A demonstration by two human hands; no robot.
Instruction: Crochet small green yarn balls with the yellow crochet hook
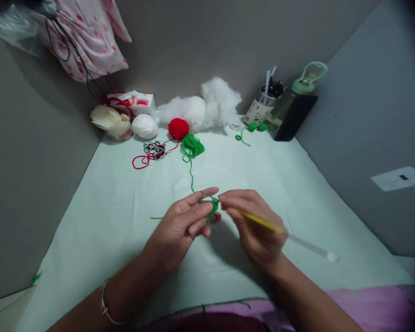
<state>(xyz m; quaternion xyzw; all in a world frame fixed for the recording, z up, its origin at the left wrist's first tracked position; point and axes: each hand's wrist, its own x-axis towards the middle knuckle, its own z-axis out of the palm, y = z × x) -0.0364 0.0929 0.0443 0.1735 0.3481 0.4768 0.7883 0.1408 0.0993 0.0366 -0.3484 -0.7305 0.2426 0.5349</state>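
My left hand point(185, 221) pinches a small green and red crochet piece point(214, 208), with green yarn looped over the forefinger. A green strand runs from it back to a loose heap of green yarn point(192, 146). My right hand point(254, 221) grips a crochet hook point(280, 230) with a yellow shaft and a clear handle, its tip at the piece. Both hands hover over the pale green cloth point(124, 207).
At the back lie a red yarn ball point(178, 127), a white ball point(144, 126), white stuffing point(207, 108), tangled red and black threads point(152, 153), small green pieces point(256, 127), a cup of tools point(264, 106), a green-lidded bottle point(304, 87) and a box point(134, 102). Grey walls close in on both sides.
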